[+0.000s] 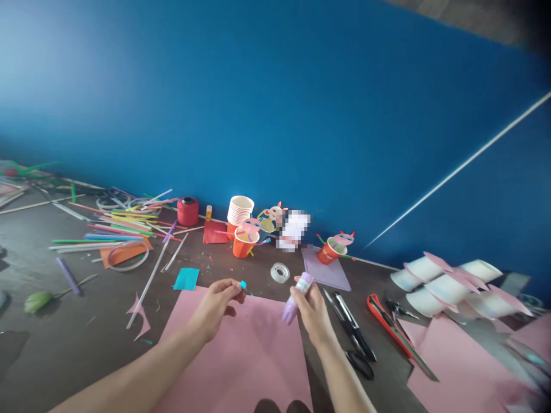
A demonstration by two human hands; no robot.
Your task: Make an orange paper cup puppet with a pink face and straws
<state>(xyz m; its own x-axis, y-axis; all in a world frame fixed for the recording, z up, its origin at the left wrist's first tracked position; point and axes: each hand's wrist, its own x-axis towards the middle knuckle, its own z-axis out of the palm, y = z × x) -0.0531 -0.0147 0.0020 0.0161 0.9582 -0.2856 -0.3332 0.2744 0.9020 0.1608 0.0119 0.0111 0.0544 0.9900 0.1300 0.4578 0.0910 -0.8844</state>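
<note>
Pinching a tiny teal scrap (243, 284) in my left hand (215, 307), fingers closed on it, I hold it just above the pink sheet (241, 355) on the desk (64, 344). My right hand (313, 312) is wrapped tight around a purple glue stick (297, 298), hands apart. I judge this the gluing step (the scrap looks ready for a dab); next I'd need to bring tip and scrap together, gently. The stick's long axis tilts, upper end pointing up and away from me, toward the tape roll (279, 272). Scissors (350, 335) lie beside.

Both forearms are bare to the frame edge; the hands (262, 307) wear no gloves, rings or watch.
</note>
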